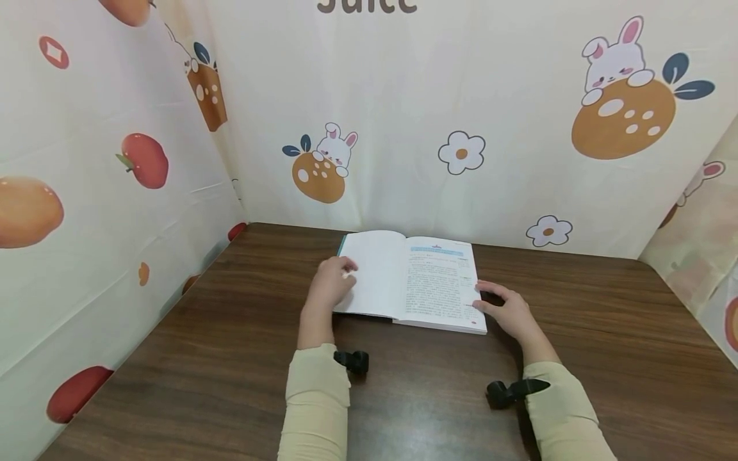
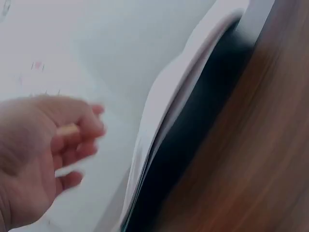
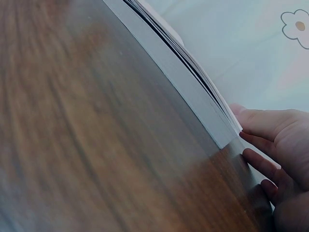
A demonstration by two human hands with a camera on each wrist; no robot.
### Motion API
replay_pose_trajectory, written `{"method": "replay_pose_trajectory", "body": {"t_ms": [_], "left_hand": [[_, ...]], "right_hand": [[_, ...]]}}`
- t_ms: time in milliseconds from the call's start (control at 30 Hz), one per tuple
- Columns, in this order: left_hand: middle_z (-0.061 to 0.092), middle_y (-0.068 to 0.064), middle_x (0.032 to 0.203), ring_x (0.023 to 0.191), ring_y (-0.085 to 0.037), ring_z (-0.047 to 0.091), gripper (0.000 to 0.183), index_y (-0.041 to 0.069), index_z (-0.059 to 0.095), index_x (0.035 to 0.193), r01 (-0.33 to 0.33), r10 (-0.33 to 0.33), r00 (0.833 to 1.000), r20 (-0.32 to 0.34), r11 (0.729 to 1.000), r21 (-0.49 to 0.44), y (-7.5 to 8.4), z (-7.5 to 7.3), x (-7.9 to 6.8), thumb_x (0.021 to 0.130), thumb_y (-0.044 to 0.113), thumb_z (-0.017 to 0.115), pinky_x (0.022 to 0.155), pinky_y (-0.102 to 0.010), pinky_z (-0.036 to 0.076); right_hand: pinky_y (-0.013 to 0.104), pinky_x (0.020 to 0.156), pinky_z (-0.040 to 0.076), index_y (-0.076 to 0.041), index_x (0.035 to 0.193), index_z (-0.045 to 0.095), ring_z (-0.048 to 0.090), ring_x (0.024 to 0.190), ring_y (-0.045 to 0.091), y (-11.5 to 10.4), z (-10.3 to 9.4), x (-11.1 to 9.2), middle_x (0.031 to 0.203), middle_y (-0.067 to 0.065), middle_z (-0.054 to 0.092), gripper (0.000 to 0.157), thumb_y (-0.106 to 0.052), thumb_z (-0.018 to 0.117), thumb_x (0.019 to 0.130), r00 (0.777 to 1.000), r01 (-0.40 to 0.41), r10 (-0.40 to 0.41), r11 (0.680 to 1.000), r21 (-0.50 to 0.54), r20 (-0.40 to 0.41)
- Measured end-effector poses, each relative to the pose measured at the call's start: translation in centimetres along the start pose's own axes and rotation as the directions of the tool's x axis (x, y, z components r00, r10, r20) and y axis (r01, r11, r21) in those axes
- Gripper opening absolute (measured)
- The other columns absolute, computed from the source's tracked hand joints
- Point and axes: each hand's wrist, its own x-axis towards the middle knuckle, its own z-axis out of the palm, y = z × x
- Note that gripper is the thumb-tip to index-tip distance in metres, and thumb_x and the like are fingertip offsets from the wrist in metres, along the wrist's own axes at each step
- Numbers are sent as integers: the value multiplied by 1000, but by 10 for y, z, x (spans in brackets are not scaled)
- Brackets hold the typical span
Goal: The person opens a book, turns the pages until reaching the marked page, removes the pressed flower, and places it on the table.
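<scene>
- Head view: an open book (image 1: 406, 278) is seen lying on the dark wood-grain worktop (image 1: 415, 390), close to its far edge, by the printed cloth (image 1: 392, 89).
- The left page (image 1: 375, 272) is blank as far as visible; the right page (image 1: 438, 288) is filled with small printed text under a blue heading band.
- The left hand (image 1: 330, 285) is placed at the outer edge of the left page, fingers loosely bent, nothing seen held; contact with the paper cannot be told.
- The right hand (image 1: 510, 312) is placed at the outer edge of the right page, thumb and forefinger spread apart at the edge.
- Pale sleeves (image 1: 316, 410) are worn on the forearms, with a black wrist device (image 1: 353, 362) fitted at each wrist.
- Left wrist view: fingers slightly blurred, curled loosely and set apart from the raised page edges; a dark strip is seen beneath the pages.
- Right wrist view: the thumb is laid at the upper page edge near the book's corner, the forefinger just below; whether the book is pinched or only touched cannot be told.
</scene>
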Motion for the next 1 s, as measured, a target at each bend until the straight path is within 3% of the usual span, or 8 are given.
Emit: {"method": "replay_pose_trajectory", "body": {"t_ms": [100,167,233,467,667,1000], "left_hand": [[55,-4,123,119,-22,44,26,14,64,114,-172,168,981,92,984,39,21,18,4,90,10,54,97,-40,35],[53,-2,129,124,-21,42,30,17,63,118,-229,214,962,167,970,76,32,30,4,92,11,51,100,-39,33],[52,-1,132,126,-21,41,33,18,61,122,-249,220,951,218,961,117,39,39,4,92,13,49,101,-40,32],[51,2,133,127,-21,39,36,21,57,128,-185,134,963,234,960,210,45,56,4,92,19,50,103,-43,29],[47,0,137,131,-20,35,38,18,55,130,-99,62,966,250,986,136,44,60,5,93,14,47,104,-39,28],[43,-3,140,132,-20,33,43,14,49,135,-125,106,950,294,991,46,38,58,3,92,13,49,106,-38,26]], "right_hand": [[63,100,17,-7,129,53,26,130,42,0,1,0,139,17,41,54,-36,67,85,1000,4,-4,1000,-3,1],[62,100,17,-7,128,53,27,130,42,1,1,1,139,17,42,53,-35,67,85,1000,5,-5,1000,-2,0],[63,99,17,-7,128,53,27,130,42,0,1,1,139,17,42,54,-35,67,85,1000,8,-8,1000,-4,1],[63,98,18,-8,130,52,27,130,42,0,0,0,140,18,40,55,-36,66,85,1000,-9,9,1000,4,2],[63,99,18,-8,129,52,27,130,42,1,0,1,140,18,41,54,-36,66,85,1000,-3,3,1000,1,-2],[63,99,18,-7,129,53,27,131,42,-1,0,0,140,16,41,54,-36,66,85,1000,7,-7,1000,-4,4]]}}
